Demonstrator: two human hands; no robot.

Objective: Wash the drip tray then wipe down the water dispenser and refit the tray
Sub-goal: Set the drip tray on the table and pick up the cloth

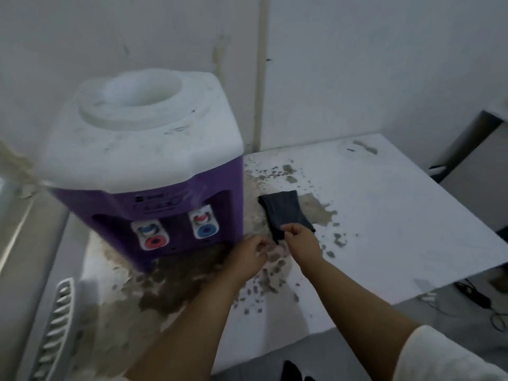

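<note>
A purple water dispenser (pixel 154 171) with a dusty white top and two taps stands at the back left of a white table (pixel 398 215). A dark folded cloth (pixel 286 213) lies flat on the table just right of it. My right hand (pixel 301 240) pinches the cloth's near edge. My left hand (pixel 247 257) hovers beside the dispenser's lower right corner with fingers curled; whether it touches the cloth is unclear. A white slotted drip tray (pixel 59 325) lies at the lower left, partly out of frame.
The table's surface is peeling, with brown patches and flakes around the dispenser's base and near my hands. Walls close the back. Black cables (pixel 478 298) lie on the floor past the table's right edge. A grey cabinet (pixel 472 160) stands at the right.
</note>
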